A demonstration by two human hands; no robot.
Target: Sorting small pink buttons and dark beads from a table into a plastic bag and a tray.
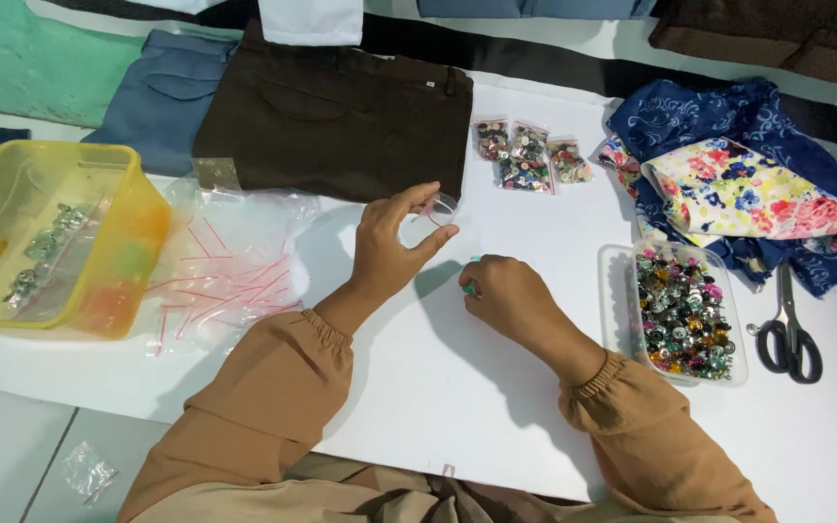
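My left hand is raised over the white board and pinches a small clear plastic bag between thumb and fingers. My right hand rests on the board just right of it, fingers curled around small coloured buttons, one teal piece showing at the fingertips. A clear tray of mixed coloured buttons stands to the right of my right hand. Three small filled button bags lie at the far side of the board.
A yellow plastic tub holding metal pieces sits at the left, beside a pile of empty clear bags. Brown trousers and blue trousers lie behind. Floral and blue fabrics and black scissors are on the right.
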